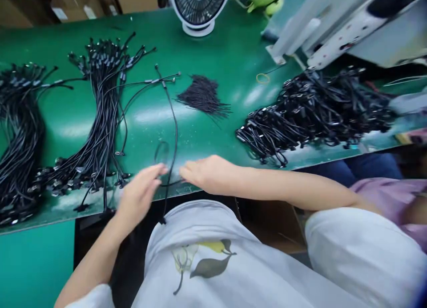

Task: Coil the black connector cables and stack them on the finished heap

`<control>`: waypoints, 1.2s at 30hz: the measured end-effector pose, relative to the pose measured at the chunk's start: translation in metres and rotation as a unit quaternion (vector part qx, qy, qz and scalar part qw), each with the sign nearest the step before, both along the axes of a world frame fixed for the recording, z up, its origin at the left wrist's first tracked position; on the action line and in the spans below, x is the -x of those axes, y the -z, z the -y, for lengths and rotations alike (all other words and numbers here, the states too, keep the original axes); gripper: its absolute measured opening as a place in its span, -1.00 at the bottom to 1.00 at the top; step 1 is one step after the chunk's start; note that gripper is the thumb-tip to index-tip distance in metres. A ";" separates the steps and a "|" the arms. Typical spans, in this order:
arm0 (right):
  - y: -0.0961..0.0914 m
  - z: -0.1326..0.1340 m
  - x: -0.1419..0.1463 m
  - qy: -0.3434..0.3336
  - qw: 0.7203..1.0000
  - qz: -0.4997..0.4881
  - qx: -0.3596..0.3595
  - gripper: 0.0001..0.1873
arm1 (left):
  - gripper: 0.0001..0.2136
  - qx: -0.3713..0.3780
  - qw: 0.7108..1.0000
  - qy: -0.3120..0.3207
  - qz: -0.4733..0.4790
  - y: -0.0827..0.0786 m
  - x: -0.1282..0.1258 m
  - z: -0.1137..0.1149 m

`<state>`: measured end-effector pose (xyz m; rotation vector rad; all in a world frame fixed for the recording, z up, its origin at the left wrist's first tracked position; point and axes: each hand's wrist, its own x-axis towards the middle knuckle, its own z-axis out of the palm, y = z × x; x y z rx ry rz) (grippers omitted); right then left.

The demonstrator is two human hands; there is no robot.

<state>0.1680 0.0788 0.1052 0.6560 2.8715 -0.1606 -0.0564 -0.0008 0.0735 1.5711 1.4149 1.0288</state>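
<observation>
Just over the bench's front edge, my left hand is closed with its fingertips pinched on a thin black cable. The blurred loop of this cable rises above the fingertips. From the other side, my right hand is closed too, its fingers at the cable's other end; the exact grip is smeared by motion. Another black cable lies lengthwise between my hands, its lower plug hanging over the edge near my shirt. Beyond my hands rests a pile of short black ties.
Two long bundles of black cables, one nearer and one at the far left, lie on the green bench. A heap of coiled cables is at right. A fan stands behind; a purple sleeve shows at right.
</observation>
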 end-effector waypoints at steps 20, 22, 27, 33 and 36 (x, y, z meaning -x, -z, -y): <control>0.045 -0.066 -0.070 0.206 0.944 -0.257 0.036 -0.61 | -0.87 0.189 0.796 -0.140 0.558 -0.007 0.048 0.000; 0.048 -0.059 -0.068 0.208 0.945 -0.254 -0.011 -0.61 | -0.84 0.163 0.791 -0.173 0.564 -0.010 0.050 -0.004; 0.053 -0.023 -0.049 0.138 0.973 -0.159 -0.098 -0.68 | -0.86 0.088 0.862 -0.223 0.446 0.005 0.037 -0.016; 0.035 0.014 0.001 -0.075 0.982 -0.130 0.112 -0.75 | -0.70 0.095 0.967 -0.113 0.209 0.028 -0.017 -0.012; 0.028 -0.001 0.016 0.008 0.944 -0.279 0.178 -0.73 | -0.68 0.140 0.971 0.013 0.194 0.024 -0.027 -0.005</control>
